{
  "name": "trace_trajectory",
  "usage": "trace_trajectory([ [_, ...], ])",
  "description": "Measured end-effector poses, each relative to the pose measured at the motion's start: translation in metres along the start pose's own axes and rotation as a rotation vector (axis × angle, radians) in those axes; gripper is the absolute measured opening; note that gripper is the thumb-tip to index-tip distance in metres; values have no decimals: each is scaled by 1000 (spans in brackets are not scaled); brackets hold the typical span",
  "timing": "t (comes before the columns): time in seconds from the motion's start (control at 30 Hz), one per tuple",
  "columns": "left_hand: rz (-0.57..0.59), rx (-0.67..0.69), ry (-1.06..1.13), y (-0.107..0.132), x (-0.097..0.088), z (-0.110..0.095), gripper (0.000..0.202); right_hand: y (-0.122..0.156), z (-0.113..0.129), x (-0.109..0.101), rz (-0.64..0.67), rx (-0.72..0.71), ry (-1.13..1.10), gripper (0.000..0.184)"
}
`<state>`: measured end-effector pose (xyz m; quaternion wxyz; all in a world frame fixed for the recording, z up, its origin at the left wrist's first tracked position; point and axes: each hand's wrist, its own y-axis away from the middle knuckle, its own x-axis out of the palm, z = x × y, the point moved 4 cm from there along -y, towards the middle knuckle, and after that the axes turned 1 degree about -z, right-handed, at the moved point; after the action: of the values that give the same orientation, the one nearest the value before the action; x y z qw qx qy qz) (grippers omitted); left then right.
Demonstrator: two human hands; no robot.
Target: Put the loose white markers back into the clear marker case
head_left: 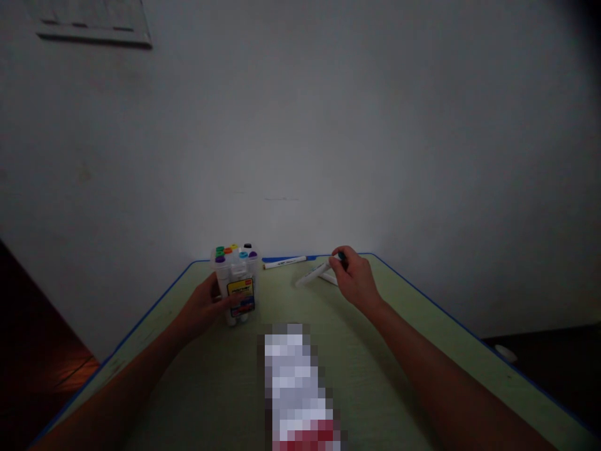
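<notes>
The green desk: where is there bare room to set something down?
Bare desktop stretches between the right hand and the pixelated object, and another patch lies left of that object, below the marker pack. It's crowded along the far edge, around the pack and white markers.

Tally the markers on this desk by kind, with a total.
Marker packs: 1, the pack in the left hand
Loose markers: 3, the held marker in the right hand, plus the far marker and the part-hidden marker on the desk
Total: 4
</notes>
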<state>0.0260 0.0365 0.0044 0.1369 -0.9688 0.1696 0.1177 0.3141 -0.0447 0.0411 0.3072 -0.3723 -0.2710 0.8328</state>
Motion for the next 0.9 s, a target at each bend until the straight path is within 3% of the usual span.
trace_trajectory([
  [0.9, 3, -11, 6, 2, 1, -3, 55, 1, 1, 0, 1, -9, 16, 19],
])
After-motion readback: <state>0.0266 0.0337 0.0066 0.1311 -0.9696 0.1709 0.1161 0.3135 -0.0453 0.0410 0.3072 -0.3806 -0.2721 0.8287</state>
